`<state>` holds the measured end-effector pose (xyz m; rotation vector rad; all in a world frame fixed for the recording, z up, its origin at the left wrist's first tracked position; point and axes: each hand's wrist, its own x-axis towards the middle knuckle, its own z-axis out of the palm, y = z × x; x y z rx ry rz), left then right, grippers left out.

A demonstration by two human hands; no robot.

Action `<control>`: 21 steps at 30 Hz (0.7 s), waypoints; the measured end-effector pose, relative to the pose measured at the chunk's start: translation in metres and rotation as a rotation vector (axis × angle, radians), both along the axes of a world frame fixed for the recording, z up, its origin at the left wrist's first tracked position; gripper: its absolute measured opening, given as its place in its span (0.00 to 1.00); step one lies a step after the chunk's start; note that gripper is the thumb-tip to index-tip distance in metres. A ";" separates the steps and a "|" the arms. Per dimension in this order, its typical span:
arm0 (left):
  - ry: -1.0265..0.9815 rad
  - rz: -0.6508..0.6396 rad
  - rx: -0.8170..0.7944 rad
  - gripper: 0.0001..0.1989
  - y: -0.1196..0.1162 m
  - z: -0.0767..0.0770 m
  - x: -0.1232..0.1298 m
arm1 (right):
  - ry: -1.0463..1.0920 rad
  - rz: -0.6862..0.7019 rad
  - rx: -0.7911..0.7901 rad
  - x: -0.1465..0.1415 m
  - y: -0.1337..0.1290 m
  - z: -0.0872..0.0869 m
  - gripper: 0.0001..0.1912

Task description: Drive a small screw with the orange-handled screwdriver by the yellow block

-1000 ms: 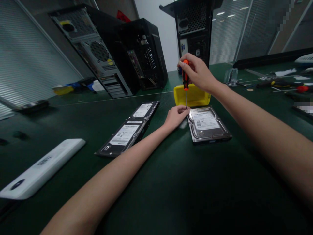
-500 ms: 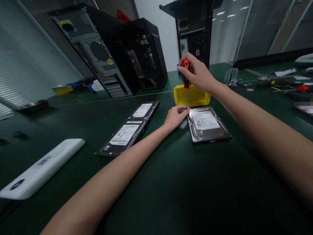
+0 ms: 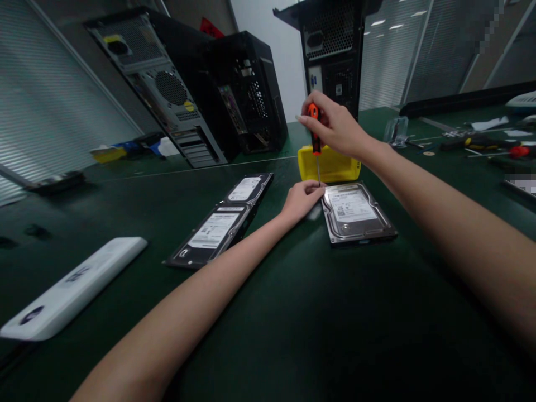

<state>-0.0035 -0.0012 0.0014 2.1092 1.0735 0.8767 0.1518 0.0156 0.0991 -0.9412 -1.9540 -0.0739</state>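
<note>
A silver and black hard drive (image 3: 350,209) with a white label lies flat on the green table. My left hand (image 3: 300,200) is closed at its far left corner, thumb and fingertips against the edge. My right hand (image 3: 337,123) grips an orange and black screwdriver (image 3: 315,131) from above. The screwdriver's thin shaft leans slightly, its tip down at that same corner beside my left fingers; the tip itself is hidden. Directly behind the drive stands a yellow tray (image 3: 307,167). To the left, two more hard drives (image 3: 213,229) (image 3: 245,188) lie end to end.
A long white box (image 3: 75,287) lies at the left. Computer cases (image 3: 167,89) (image 3: 251,95) (image 3: 335,61) stand along the back. At the right are a clear plastic container (image 3: 396,131), pliers (image 3: 469,143) and other loose tools.
The screwdriver's handle has tilted a little to the left, together with my right hand. My left hand and the hard drive stay in place.
</note>
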 end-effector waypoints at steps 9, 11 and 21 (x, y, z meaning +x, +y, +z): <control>0.004 0.002 -0.002 0.14 0.002 -0.001 0.000 | 0.132 0.082 -0.012 0.000 0.002 -0.002 0.25; 0.003 0.004 -0.003 0.15 0.002 -0.001 0.001 | 0.144 0.065 0.003 0.000 0.003 -0.001 0.26; 0.003 0.011 -0.010 0.15 0.002 -0.002 0.000 | 0.183 0.089 -0.054 0.000 0.000 0.000 0.26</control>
